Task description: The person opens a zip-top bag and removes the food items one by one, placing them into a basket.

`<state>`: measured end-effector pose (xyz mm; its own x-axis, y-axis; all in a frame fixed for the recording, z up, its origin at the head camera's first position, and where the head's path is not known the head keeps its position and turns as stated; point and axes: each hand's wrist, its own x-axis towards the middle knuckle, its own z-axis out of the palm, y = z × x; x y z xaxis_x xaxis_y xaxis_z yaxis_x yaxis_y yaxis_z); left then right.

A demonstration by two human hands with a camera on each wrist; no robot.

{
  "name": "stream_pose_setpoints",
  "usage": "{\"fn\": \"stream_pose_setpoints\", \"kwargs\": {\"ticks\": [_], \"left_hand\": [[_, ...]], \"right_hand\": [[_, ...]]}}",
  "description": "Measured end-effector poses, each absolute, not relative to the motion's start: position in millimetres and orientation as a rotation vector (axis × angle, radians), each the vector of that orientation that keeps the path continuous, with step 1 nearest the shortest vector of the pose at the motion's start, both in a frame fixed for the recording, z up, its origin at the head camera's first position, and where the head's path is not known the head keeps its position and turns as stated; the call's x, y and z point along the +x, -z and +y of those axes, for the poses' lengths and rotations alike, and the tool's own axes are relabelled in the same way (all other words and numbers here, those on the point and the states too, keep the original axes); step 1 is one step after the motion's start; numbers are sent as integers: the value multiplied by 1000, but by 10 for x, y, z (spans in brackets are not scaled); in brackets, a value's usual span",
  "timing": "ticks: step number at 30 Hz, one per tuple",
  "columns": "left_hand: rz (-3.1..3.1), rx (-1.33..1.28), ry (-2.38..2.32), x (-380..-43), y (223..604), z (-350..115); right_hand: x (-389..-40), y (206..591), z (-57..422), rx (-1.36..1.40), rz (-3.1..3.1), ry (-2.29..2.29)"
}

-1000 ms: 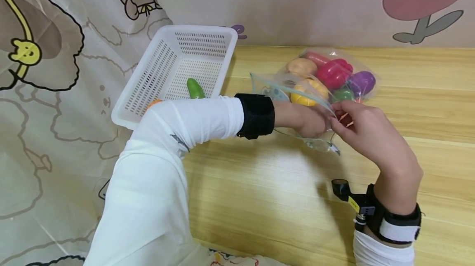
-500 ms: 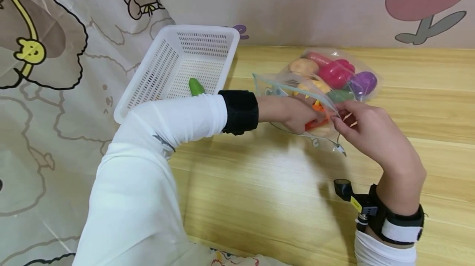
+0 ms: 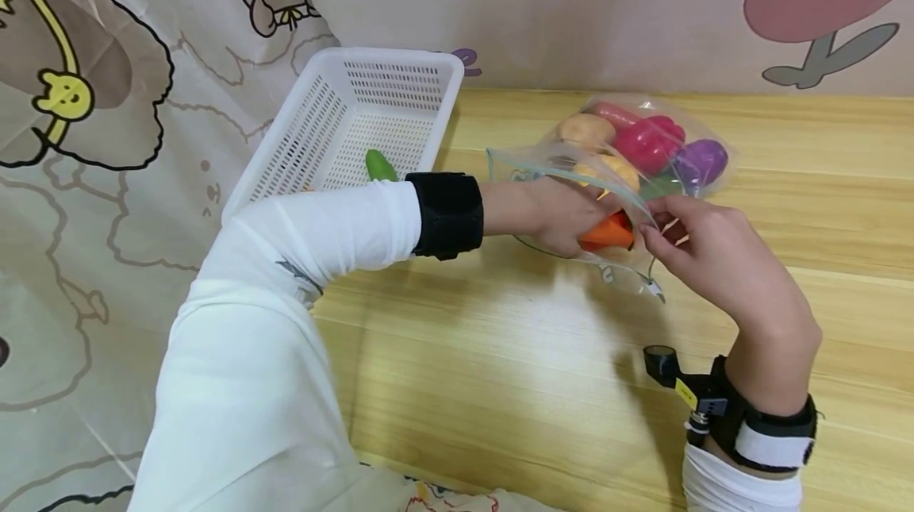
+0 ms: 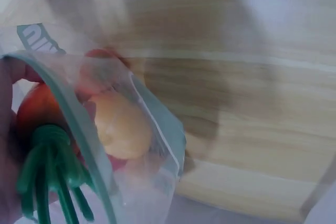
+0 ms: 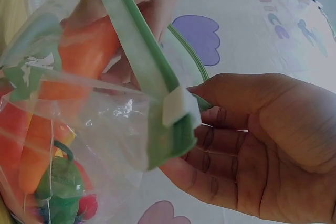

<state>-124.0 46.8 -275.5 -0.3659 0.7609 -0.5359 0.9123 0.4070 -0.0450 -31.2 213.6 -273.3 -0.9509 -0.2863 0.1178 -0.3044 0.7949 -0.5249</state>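
Gripping carrot (image 3: 607,234): left hand (image 3: 560,214) | pinching clear bag (image 5: 121,111): right hand (image 3: 717,254)

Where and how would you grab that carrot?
The carrot is probably best gripped at its thick end, by the green leaves, from the left through the mouth of the bag: that end faces the opening, and the rest seems to taper inward.

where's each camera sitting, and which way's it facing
Head: on the head, facing forward and down at a wood-grained table, white slotted plastic basket and clear, green-edged plastic bag; white sleeves, left hand and right hand show.
Left wrist: worn there, facing the bag and green-topped orange carrot; left hand partly shows.
Right wrist: worn there, facing the bag's opening; right hand shows, left hand beyond.
Shared: both wrist views show bag and carrot.
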Motion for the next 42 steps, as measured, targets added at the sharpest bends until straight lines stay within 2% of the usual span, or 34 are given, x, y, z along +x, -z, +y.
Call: {"fn": "stream_pose_setpoints", "kwargs": {"ticks": [14, 26, 42], "left_hand": [[2286, 1460, 405, -1265, 2629, 108], [2377, 1406, 429, -1231, 2264, -300], [2448, 1008, 405, -1496, 2060, -978]], "right_hand": [[-321, 2717, 2139, 467, -2978, -858], [-334, 2717, 2153, 459, -2987, -853], [-337, 2716, 2165, 454, -2991, -844]]}}
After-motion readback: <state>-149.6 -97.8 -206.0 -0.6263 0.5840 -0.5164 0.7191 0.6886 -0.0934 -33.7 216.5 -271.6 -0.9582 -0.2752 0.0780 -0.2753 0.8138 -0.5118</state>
